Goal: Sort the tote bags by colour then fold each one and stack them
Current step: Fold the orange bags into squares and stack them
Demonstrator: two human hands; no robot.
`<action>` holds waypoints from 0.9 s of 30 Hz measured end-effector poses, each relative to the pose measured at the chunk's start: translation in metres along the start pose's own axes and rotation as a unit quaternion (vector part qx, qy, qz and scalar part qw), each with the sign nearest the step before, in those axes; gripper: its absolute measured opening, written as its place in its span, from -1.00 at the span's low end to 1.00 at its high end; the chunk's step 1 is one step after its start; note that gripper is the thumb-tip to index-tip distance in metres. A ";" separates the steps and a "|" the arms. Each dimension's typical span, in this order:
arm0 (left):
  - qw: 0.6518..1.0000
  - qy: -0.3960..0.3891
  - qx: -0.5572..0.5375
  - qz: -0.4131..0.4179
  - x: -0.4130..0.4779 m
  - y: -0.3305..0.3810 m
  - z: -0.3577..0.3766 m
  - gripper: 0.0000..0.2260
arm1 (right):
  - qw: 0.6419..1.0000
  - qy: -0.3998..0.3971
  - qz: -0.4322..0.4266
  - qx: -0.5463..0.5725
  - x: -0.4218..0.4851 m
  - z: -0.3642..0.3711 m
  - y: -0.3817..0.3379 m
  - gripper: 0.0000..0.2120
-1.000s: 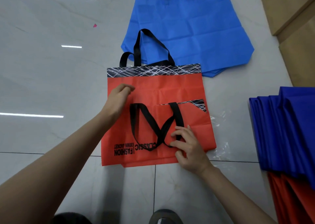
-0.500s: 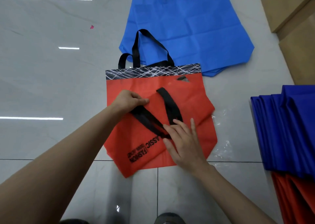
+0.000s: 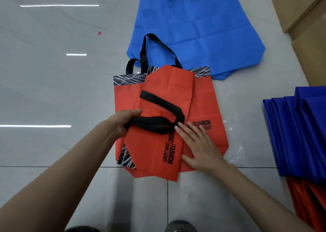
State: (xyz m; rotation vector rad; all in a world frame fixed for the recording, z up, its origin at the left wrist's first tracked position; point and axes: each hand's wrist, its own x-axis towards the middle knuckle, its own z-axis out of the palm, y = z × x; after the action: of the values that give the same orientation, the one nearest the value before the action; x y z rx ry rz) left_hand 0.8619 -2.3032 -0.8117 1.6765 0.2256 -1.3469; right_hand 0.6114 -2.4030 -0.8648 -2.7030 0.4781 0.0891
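A folded orange tote bag [image 3: 158,148] with black handles and "CLASSIC FASHION" print lies lengthwise on top of a flat orange tote bag [image 3: 211,97] with a black-and-white patterned top band. My left hand [image 3: 123,120] grips the folded bag's left edge together with its black handle [image 3: 155,124]. My right hand [image 3: 199,143] lies flat, fingers apart, pressing the folded bag's right edge. Beyond them, a pile of light blue tote bags [image 3: 199,30] lies flat on the floor.
At the right edge sits a stack of folded dark blue bags [image 3: 299,129] with folded orange bags [image 3: 310,201] below it. Cardboard boxes [image 3: 310,43] stand at the upper right. A clear plastic wrapper [image 3: 234,150] lies by the orange bag. The floor is glossy grey tile.
The top orange bag has been turned from crosswise to lengthwise and now lies as a narrow folded strip. My left hand moved down to its left edge; my right hand now presses flat.
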 end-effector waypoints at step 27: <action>0.932 0.175 0.131 0.289 0.036 -0.006 0.035 -0.63 | 0.802 0.223 0.495 0.248 0.093 -0.038 -0.025 -0.66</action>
State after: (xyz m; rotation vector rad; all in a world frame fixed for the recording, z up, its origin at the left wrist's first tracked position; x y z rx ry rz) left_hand 0.8485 -2.3402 -0.8431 1.9966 -0.2463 -0.6521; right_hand 0.7074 -2.4252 -0.8327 -1.6830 1.7323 -0.3511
